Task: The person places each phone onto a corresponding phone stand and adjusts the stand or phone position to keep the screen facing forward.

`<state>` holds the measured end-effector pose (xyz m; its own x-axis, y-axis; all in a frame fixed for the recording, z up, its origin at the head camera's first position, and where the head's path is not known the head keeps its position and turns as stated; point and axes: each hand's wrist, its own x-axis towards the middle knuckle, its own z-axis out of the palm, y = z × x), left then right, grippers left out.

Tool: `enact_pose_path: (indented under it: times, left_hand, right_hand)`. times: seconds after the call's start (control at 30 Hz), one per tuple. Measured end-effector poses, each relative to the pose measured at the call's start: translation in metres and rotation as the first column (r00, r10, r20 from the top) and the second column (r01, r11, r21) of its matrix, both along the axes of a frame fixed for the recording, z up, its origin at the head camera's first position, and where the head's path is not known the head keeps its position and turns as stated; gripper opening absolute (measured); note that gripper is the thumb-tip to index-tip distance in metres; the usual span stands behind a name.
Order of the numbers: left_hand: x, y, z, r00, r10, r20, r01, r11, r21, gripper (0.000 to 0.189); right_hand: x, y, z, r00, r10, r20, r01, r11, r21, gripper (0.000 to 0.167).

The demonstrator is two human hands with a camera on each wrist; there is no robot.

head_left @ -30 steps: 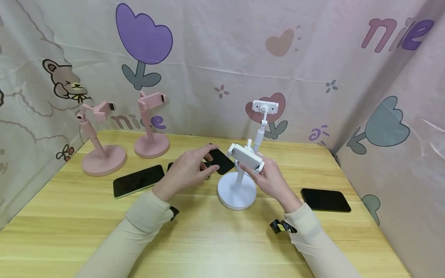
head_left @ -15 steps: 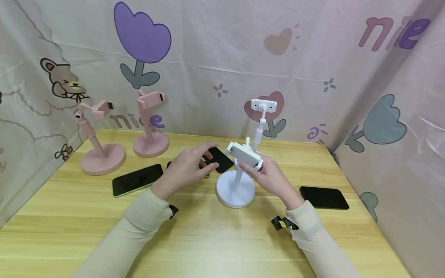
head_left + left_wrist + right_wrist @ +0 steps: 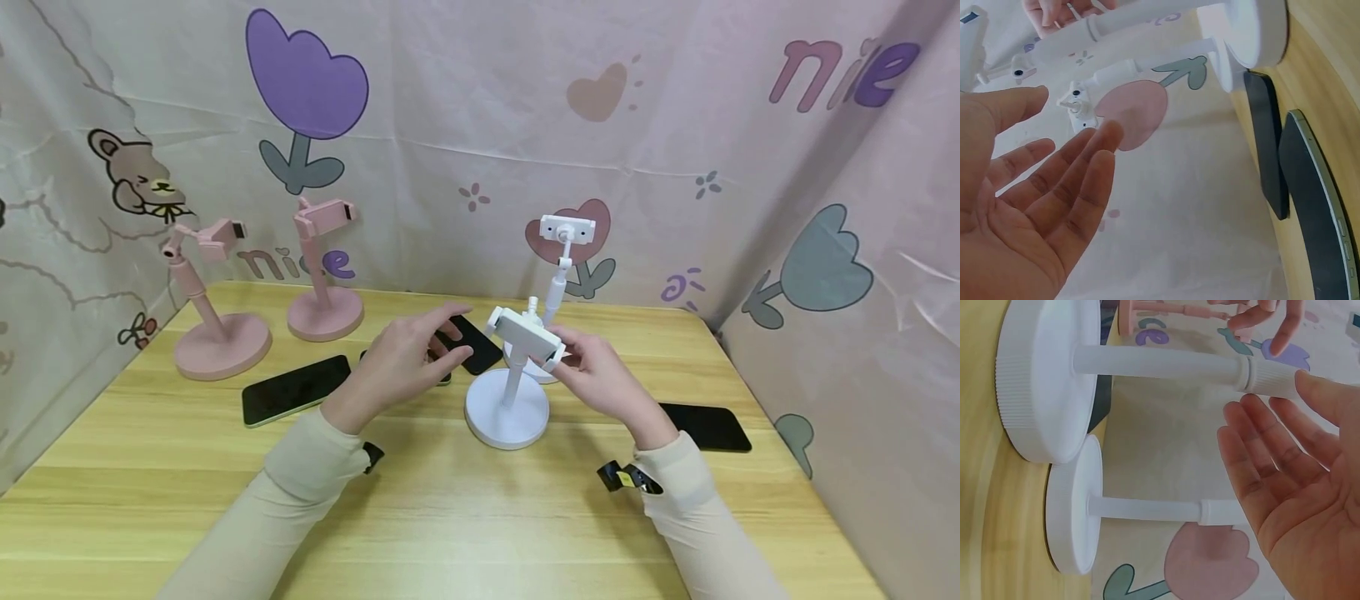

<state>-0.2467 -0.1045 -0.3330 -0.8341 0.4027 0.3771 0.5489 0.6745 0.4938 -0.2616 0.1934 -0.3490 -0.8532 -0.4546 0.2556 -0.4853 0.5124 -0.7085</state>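
Observation:
In the head view, a white phone stand [image 3: 507, 410] stands upright at mid-table, its clamp head [image 3: 528, 335] tilted up. My right hand [image 3: 607, 379] is beside this clamp head. The right wrist view shows that hand's fingers [image 3: 1250, 459] spread and relaxed, with the thumb near the stand's ribbed collar [image 3: 1272, 377]; whether it touches cannot be told. My left hand [image 3: 397, 362] hovers left of the stand, fingers apart, holding nothing. Under and behind it lie a black phone [image 3: 476, 347] and another phone [image 3: 1319, 206] with a pale green edge, partly hidden in the head view.
A second white phone stand [image 3: 567, 230] is close behind the first. Two pink phone stands, one nearer [image 3: 223, 348] and one farther [image 3: 326, 317], stand at the back left. One phone [image 3: 296, 390] lies left of my left hand, another [image 3: 707, 427] right of my right hand.
My right hand has loosened from the white stand's clamp head and shifted slightly right, its thumb coming off the front. The left hand has hardly moved.

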Motion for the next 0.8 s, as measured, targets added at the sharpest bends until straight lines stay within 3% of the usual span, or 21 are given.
enact_pose_path:
  times: [0.2, 0.47, 0.67, 0.8]
  left_hand:
    - [0.006, 0.001, 0.007, 0.994, -0.066, -0.083, 0.074, 0.993, 0.097, 0.051]
    - [0.014, 0.003, 0.014, 0.967, -0.137, -0.214, 0.177, 0.968, 0.179, 0.048]
    - [0.017, 0.005, 0.018, 0.950, -0.159, -0.269, 0.217, 0.955, 0.202, 0.050]
    - [0.018, 0.008, 0.018, 0.930, -0.180, -0.320, 0.252, 0.947, 0.199, 0.054]
  right_hand:
    - [0.000, 0.001, 0.001, 1.000, 0.001, 0.009, -0.001, 1.000, -0.010, 0.037]
    - [0.000, 0.003, 0.002, 1.000, 0.013, 0.017, -0.014, 1.000, 0.008, 0.037]
    - [-0.001, 0.019, 0.002, 0.998, 0.032, 0.055, -0.038, 0.994, 0.107, 0.028]
    - [0.005, 0.046, -0.002, 0.993, 0.013, 0.115, -0.034, 0.983, 0.183, 0.031]
